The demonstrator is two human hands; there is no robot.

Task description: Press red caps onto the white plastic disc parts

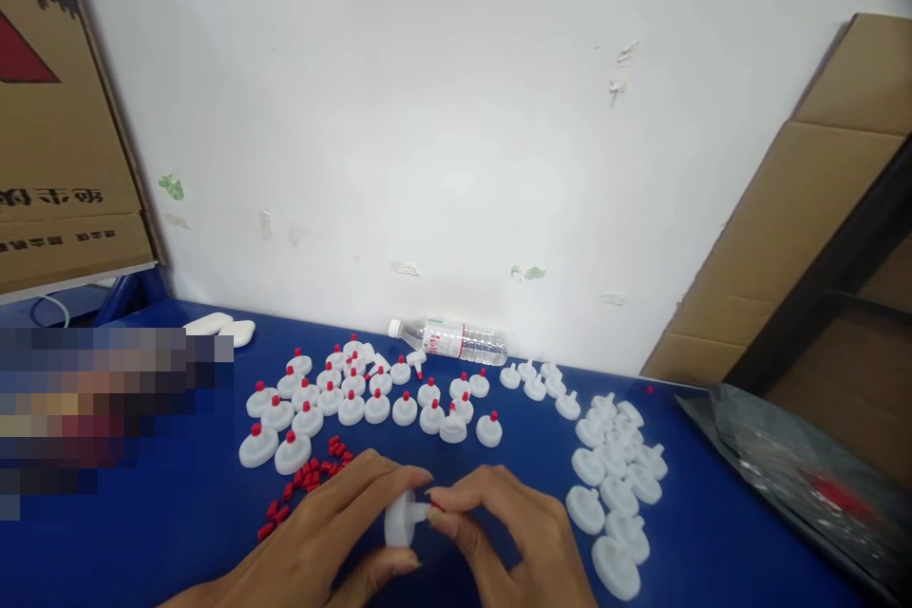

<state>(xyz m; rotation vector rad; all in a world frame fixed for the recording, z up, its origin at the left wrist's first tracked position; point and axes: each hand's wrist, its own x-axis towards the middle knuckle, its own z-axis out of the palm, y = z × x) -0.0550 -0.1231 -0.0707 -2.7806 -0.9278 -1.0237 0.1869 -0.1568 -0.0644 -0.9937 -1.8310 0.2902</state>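
Note:
Between thumb and fingers, my left hand (342, 522) grips a white plastic nozzle cap (400, 521), tilted so its spout points right. My right hand (513, 532) pinches a small red tip cap (436, 503) at the end of that spout; fingertips hide most of it. Loose red tip caps (310, 473) lie in a pile beside my left hand. Beyond both hands stand several white nozzle caps with red tips (351, 408). To the right is a group of white nozzle caps without red tips (618, 494).
A clear plastic bottle (456, 340) lies along the white wall (456, 114). Cardboard boxes (64, 161) stand at left and right. A clear plastic bag (798, 484) with red contents is at the right. White oval pieces (238, 332) lie at the back left of the blue table (192, 532).

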